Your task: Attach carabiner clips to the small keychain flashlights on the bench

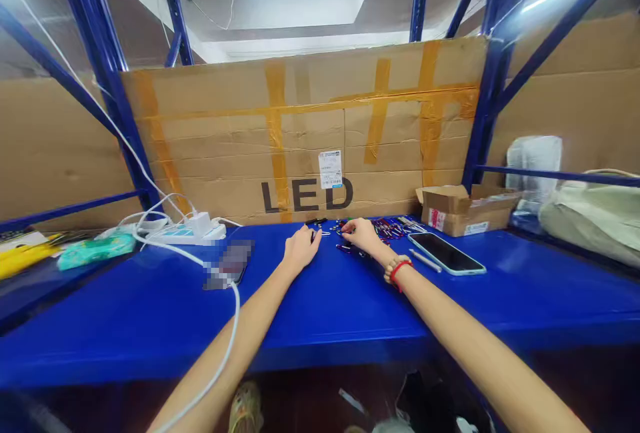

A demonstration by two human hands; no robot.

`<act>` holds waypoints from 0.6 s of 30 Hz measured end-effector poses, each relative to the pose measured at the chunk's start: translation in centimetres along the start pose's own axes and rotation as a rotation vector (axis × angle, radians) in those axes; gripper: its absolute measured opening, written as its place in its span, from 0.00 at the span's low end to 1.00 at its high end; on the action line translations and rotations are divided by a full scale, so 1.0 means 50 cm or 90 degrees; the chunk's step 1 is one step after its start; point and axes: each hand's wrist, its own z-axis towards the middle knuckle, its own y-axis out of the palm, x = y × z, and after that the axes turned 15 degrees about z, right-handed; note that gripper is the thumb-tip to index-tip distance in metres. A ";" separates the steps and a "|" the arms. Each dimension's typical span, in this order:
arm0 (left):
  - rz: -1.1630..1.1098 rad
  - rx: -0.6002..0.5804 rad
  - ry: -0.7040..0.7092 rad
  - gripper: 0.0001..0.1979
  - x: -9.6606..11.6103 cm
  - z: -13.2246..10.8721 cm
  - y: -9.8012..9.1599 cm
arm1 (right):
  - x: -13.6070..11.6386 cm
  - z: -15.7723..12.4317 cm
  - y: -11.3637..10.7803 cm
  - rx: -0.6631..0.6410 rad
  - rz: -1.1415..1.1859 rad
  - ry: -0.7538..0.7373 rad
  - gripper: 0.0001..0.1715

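Observation:
My left hand (301,246) rests on the blue tabletop with its fingers curled together. A thin silvery piece shows by its fingertips, too small to name. To its right my right hand (363,234) has its thumb and fingers drawn together low over small scattered parts; what they pinch is hidden. A bead bracelet and a red cord circle that wrist. Behind and beside the right hand spreads a pile of small shiny purple and red pieces (393,228). Several small black pieces (316,222) lie just beyond my left hand.
A phone (447,253) and a pale pen-like stick (425,260) lie right of my right wrist. An opened cardboard box (453,210) stands behind. At left are a power strip (193,233), a blurred-out phone (233,265) and a white cable (233,326) crossing my left forearm.

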 end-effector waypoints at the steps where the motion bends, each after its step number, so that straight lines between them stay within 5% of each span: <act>1: -0.003 -0.004 0.006 0.22 0.000 0.000 -0.002 | -0.002 0.002 0.001 0.006 0.010 0.005 0.10; 10: 0.014 -0.017 0.041 0.21 0.001 0.001 -0.001 | -0.016 -0.019 0.026 -0.001 -0.023 -0.026 0.18; 18: 0.009 -0.021 0.044 0.20 -0.001 0.004 0.007 | -0.041 -0.030 0.035 0.006 -0.051 -0.066 0.09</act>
